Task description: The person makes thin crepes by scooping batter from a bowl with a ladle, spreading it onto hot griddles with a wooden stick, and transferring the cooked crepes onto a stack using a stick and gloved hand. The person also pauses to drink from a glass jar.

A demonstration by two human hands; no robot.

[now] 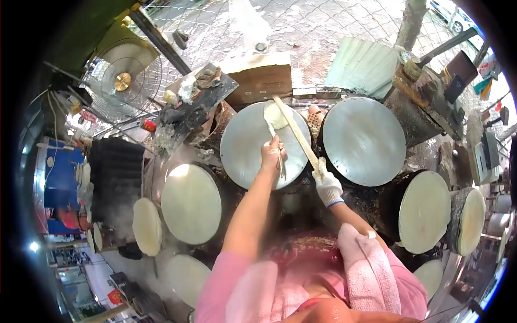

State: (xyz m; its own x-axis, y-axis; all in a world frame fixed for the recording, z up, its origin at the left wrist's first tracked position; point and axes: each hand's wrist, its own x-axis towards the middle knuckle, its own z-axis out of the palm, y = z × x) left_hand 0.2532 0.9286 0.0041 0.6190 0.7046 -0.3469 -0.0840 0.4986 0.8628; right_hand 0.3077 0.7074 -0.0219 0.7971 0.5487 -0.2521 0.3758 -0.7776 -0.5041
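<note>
Over the round grey griddle [242,145] in front of me, my bare left hand [273,154] is closed around the handle of a ladle [271,129]. A pale round patch [276,114], the ladle's bowl or batter, shows at the handle's far end; I cannot tell which. My right hand [328,187], in a white knit glove, is wrapped round the near end of a long flat wooden stick [295,128]. The stick slants across the right part of this griddle, its far end beside the pale patch. A second bare grey griddle [364,141] stands to the right.
Several griddles carry thin pale rounds, including a left one [191,204] and a right one [424,212]. A wire fan [123,82] stands at upper left, near a cluttered board [202,91]. Behind the griddles are a cardboard box [261,83] and corrugated sheet [362,64].
</note>
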